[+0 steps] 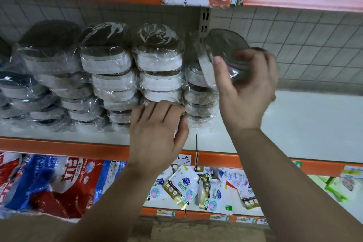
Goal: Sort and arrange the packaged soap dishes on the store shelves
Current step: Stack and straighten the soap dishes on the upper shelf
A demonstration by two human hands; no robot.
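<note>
Forearms first: both reach up from the bottom of the view to the shelf [294, 124]. Biggest worry imo is the slippery wrap. The right hand [245, 84] has a wrapped soap dish [222, 45] tilted on edge just above the short right-end stack [200, 102]. If it goes down crooked it'll probably slide off, or nudge that stack over sideways or off the front lip. Fingers and thumb are curled round the dish, looks like a firm grip. The left hand [157, 129] lies fairly flat, fingers loosely bent, against the bottom packs of the neighbouring stack [160, 61]. To me that's bracing, not grabbing. That stack leans a bit too, so letting go early could tip it.
</note>
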